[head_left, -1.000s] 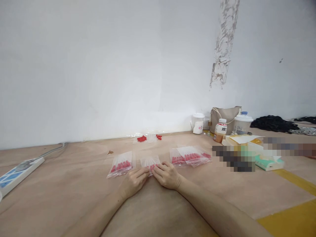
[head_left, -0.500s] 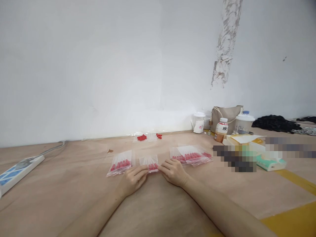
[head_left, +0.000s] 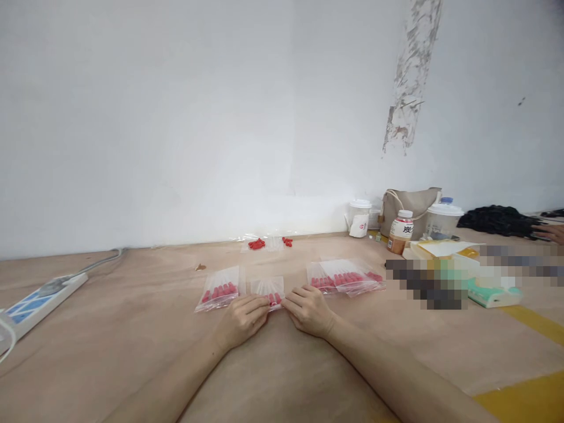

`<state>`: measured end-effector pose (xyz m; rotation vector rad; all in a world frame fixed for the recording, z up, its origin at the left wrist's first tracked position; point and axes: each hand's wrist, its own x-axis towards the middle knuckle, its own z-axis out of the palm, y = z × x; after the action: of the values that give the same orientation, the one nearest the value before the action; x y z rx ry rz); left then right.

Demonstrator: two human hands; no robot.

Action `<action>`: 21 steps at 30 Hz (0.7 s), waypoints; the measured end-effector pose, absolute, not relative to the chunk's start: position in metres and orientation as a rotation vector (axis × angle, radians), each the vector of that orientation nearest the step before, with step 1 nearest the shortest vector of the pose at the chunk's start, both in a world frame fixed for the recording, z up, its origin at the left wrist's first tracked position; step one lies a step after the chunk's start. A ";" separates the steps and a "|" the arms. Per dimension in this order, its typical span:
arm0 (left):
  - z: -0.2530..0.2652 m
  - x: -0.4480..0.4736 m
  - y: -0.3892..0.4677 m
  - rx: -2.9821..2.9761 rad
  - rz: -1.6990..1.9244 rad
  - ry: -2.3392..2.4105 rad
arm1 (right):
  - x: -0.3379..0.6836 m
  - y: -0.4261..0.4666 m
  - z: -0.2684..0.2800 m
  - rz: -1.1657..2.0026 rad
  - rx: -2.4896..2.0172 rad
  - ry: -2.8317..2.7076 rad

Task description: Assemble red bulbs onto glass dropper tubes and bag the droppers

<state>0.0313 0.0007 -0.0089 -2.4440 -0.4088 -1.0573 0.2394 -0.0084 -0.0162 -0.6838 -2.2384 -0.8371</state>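
Note:
A small clear zip bag [head_left: 267,286] with red tube-like pieces in it lies flat on the brown table covering. My left hand [head_left: 243,319] pinches its near edge on the left, fingers closed. On the right side of the same edge, my right hand [head_left: 308,309] is closed with fingertips at the bag's corner. The fingers hide part of the red pieces. Left of my hands rests another clear bag [head_left: 227,277] with several red pieces. Overlapping bags [head_left: 346,270] of the same kind lie just beyond my right hand.
Loose red pieces [head_left: 257,243] sit on clear plastic near the wall. A power strip [head_left: 48,305] lies at left. On the right are a lidded cup [head_left: 359,220], a bottle [head_left: 400,234], a cloth bag [head_left: 412,205], a tissue pack [head_left: 496,294] and another person's hand [head_left: 553,232].
The view has turned slightly left, so things appear further right. My left hand now covers more of the small bag's red pieces. Another person's hand has appeared at the right edge.

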 end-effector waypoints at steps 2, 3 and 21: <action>-0.008 0.033 0.000 -2.431 -1.068 -0.426 | 0.236 -0.009 -0.017 -0.837 -0.692 -2.236; -0.007 0.035 -0.001 -2.429 -1.063 -0.422 | 0.234 -0.009 -0.017 -0.839 -0.693 -2.236; 0.002 0.024 -0.005 -2.354 -0.876 -0.367 | 0.247 -0.010 -0.018 -0.832 -0.743 -2.296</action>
<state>0.0237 -0.0053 0.0022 -2.3536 -0.3670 -0.8759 0.2469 -0.0098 -0.0181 -0.7434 -2.2959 -0.8317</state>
